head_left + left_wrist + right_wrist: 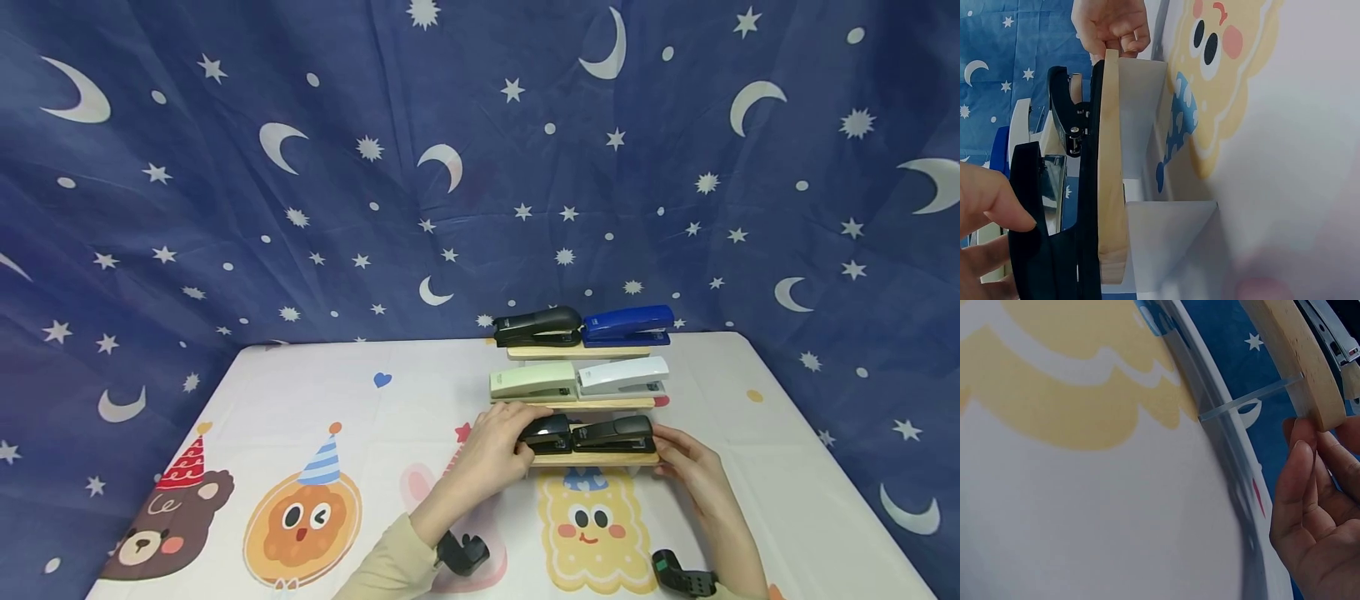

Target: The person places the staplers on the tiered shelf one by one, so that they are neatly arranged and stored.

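Two black staplers lie end to end on the front wooden board point(611, 459), the lowest tier of a stepped display rack. My left hand point(491, 442) grips the left black stapler point(551, 435); in the left wrist view the thumb point(1007, 209) lies against its top arm, with other fingers behind. The right black stapler point(613, 434) stands beside it. At the board's right end is my right hand point(693, 471). In the right wrist view its bent fingers point(1300, 481) hold the rounded end of the wooden board point(1300, 369), partly out of frame.
On the middle tier sit a pale green stapler point(532, 382) and a white stapler point(622, 377). The back tier bears a black stapler point(538, 326) and a blue stapler point(628, 325). Translucent supports point(1169, 234) hold up the front board. A starry blue curtain point(337, 167) hangs behind.
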### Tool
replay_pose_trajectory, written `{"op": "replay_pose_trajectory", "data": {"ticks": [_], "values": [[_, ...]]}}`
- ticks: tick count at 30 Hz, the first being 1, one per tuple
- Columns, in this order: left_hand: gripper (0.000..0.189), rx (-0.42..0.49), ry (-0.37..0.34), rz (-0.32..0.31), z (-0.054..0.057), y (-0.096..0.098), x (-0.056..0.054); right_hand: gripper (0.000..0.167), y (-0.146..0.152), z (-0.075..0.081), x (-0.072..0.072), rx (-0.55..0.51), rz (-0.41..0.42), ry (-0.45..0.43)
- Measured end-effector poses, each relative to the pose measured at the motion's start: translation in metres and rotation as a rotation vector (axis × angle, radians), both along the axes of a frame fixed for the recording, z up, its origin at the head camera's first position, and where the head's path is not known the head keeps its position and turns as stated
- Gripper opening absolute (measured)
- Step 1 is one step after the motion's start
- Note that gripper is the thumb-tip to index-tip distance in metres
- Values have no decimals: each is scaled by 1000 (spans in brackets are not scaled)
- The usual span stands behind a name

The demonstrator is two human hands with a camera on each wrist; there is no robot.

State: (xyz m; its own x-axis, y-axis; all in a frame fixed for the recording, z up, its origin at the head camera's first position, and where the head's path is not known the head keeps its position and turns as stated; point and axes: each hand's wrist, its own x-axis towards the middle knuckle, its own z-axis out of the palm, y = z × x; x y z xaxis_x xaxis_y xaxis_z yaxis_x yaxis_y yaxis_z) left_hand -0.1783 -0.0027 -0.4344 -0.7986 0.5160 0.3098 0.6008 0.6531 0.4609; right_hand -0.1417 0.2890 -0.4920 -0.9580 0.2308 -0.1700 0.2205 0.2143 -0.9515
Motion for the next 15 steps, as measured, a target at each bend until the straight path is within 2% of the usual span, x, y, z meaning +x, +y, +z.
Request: {"op": "replay_pose_trajectory", "data": {"ticks": [9,15], "values": [[43,28,32,38,6,-9,3,49,1,-1,0,16,-16,-17],[36,55,61,58,11,-22,5,48,12,1,4,62,-73,30]]}}
